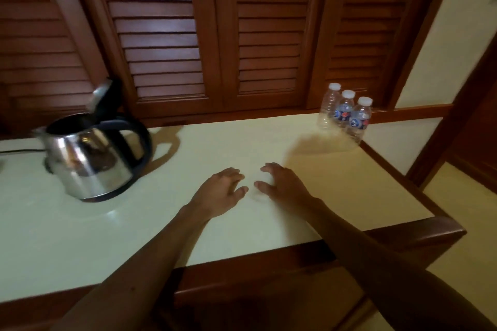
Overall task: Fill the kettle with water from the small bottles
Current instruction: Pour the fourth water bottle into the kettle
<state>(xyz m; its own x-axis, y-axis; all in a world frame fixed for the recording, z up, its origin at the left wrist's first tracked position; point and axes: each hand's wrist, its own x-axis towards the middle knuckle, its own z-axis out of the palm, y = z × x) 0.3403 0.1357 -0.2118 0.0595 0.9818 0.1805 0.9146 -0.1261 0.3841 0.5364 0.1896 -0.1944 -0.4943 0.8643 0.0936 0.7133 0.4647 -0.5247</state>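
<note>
A steel kettle (91,158) with a black handle stands on the left of the pale tabletop (295,158), its lid tipped up and open. Three small clear water bottles with white caps stand together at the table's far right corner: one without a label (328,106), a middle one (344,110) and a near one (359,121), both with blue labels. My left hand (220,191) and my right hand (282,183) rest palm down on the table's middle, fingers relaxed, holding nothing. Both hands lie between the kettle and the bottles.
A black cord (21,152) runs off to the left from the kettle's base. Dark wooden louvred doors (215,35) rise behind the table. The table has a wooden rim (419,231) along its front and right edges, with floor beyond on the right.
</note>
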